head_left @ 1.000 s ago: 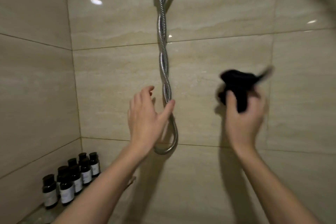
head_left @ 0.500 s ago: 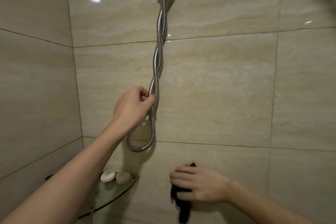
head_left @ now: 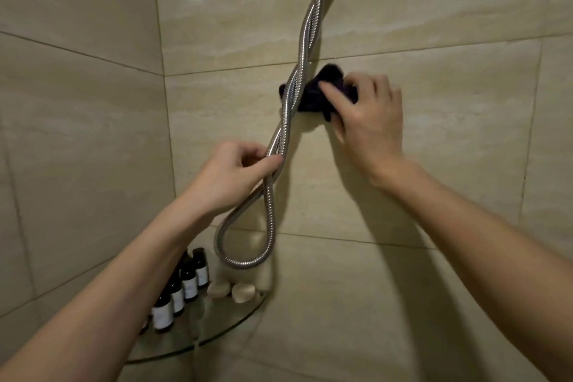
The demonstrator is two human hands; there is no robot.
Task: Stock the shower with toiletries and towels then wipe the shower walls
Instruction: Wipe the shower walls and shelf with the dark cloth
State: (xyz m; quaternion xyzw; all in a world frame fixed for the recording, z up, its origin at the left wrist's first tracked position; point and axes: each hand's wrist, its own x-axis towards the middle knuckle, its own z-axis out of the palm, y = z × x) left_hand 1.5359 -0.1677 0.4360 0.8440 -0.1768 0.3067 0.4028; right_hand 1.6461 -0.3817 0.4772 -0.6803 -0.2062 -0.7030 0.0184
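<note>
- Two bare forearms reach up from the bottom of the frame.
- Left hand (head_left: 231,175), centre: grip curled round the twisted chrome shower hose (head_left: 286,115), just above its hanging loop.
- Right hand (head_left: 369,121), right of centre: grip clamped on a dark cloth (head_left: 313,98) pressed to the beige wall tile (head_left: 459,108), partly behind the hose.
- Lower left: dark bottles (head_left: 189,282) and two pale soaps (head_left: 231,290) stand on a glass corner shelf (head_left: 217,336).

My left hand (head_left: 235,174) grips the twisted metal hose (head_left: 306,40) just above its hanging loop. Up-right of those fingers, my right hand (head_left: 369,121) holds a bunched dark cloth (head_left: 310,101) against the tiled wall (head_left: 449,102), partly behind the hose. Below my left fingers, a glass shelf (head_left: 223,319) carries dark bottles (head_left: 189,281) and two pale soaps (head_left: 243,292).
</note>
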